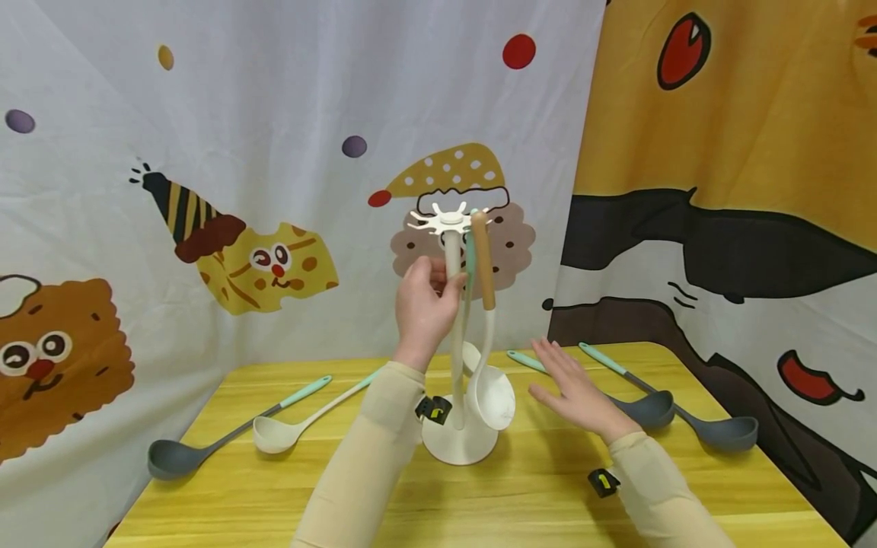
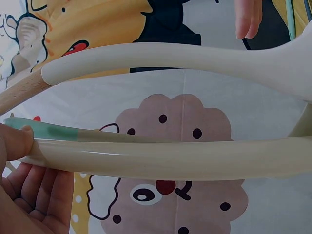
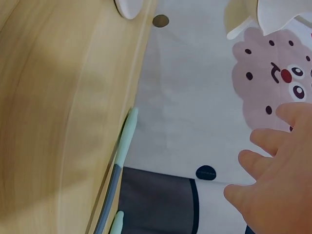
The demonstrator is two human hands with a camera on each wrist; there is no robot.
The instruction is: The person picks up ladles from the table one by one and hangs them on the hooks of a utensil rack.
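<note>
A white utensil stand (image 1: 457, 449) with a slotted, star-shaped top stands upright on the table. My left hand (image 1: 428, 308) holds its pole below the top, thumb on one side and fingers on the other in the left wrist view. From the top hangs a white ladle with a wooden handle (image 1: 483, 262). Beside it hangs a light utensil with a mint handle (image 1: 470, 266), its lower end partly hidden behind the white ladle. My right hand (image 1: 578, 392) hovers right of the stand with fingers extended, holding nothing; the right wrist view shows the same hand (image 3: 278, 170).
On the wooden table (image 1: 521, 495), a grey ladle (image 1: 174, 459) and a cream ladle (image 1: 277, 435) lie at left. At right lie two grey ladles with mint handles, one nearer (image 1: 647, 411) and one farther right (image 1: 729, 434). A printed curtain (image 1: 329, 68) hangs behind.
</note>
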